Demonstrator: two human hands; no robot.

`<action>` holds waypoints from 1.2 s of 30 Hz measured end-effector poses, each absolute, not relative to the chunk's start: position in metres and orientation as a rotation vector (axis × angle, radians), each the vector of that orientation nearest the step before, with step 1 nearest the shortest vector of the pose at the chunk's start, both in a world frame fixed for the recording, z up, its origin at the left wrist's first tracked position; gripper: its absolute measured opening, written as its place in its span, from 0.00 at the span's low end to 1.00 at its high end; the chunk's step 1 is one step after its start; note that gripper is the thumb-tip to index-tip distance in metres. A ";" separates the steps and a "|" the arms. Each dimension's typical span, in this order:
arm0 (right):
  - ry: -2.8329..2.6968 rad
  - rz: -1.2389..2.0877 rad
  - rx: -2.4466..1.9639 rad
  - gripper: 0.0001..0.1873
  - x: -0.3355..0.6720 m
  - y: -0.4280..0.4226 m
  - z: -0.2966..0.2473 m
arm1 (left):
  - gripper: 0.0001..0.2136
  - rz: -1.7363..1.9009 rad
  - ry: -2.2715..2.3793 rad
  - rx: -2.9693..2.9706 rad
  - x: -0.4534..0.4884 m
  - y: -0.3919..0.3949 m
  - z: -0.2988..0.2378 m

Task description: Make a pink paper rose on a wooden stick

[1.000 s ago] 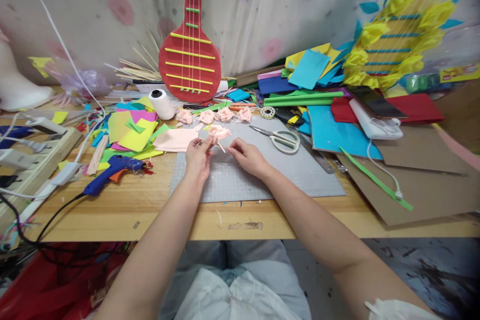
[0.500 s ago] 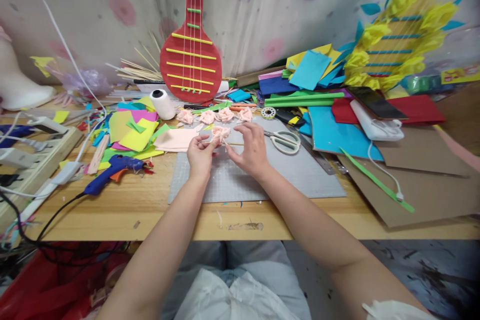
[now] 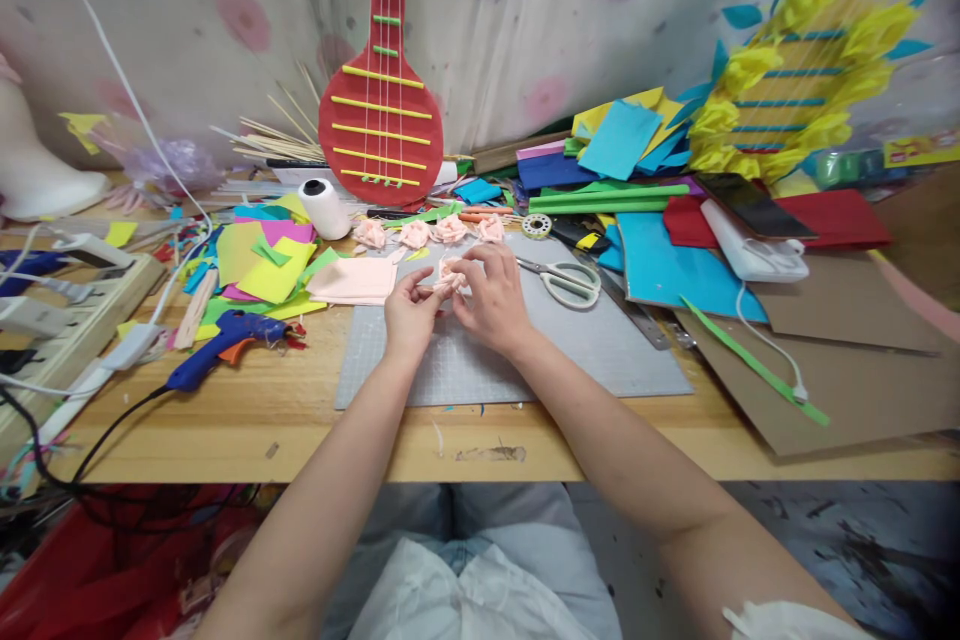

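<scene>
Over the grey cutting mat (image 3: 480, 370), my left hand (image 3: 410, 318) pinches a small pale pink crepe-paper flower (image 3: 450, 272). My right hand (image 3: 495, 302) closes in from the other side, its thumb and fingers on the petals. The fingers cover most of the flower, and the thin stick seen earlier is largely hidden. Behind my hands lies a row of finished pink paper flowers (image 3: 415, 235). A stack of pink paper sheets (image 3: 352, 280) rests left of my left hand. To the right of my right hand are grey-handled scissors (image 3: 570, 285).
A blue hot glue gun (image 3: 225, 345) lies at left, near a power strip (image 3: 82, 330). A white thread spool (image 3: 325, 210) stands before a red paper lute (image 3: 382, 130). Blue foam sheet (image 3: 686, 265) and brown cardboard (image 3: 825, 370) cover the right side.
My right hand has moved in from beside the flower, and its fingers now close on the petals. My left hand and the flower have shifted slightly right.
</scene>
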State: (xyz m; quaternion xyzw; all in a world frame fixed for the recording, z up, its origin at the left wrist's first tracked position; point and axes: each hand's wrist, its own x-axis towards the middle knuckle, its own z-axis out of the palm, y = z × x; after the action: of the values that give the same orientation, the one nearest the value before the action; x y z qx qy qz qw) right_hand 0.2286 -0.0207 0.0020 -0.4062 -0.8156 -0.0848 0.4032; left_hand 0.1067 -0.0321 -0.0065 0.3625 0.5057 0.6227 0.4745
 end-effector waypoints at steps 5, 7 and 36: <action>-2.089 -0.214 -0.993 0.16 0.231 -0.019 0.002 | 0.24 1.501 1.217 0.873 0.105 -0.033 -0.007; -2.108 -0.212 -0.991 0.17 0.231 -0.019 0.002 | 0.25 1.498 1.218 0.869 0.105 -0.033 -0.007; -2.065 -0.154 -0.992 0.17 0.235 -0.015 0.001 | 0.25 1.505 1.128 0.843 0.106 -0.033 -0.007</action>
State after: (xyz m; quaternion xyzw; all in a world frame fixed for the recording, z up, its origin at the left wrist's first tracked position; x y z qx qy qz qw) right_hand 0.2348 -0.0155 0.0008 -0.3940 -0.8201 -0.0610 0.4104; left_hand 0.1060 -0.0334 -0.0071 0.3508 0.4693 0.6261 0.5144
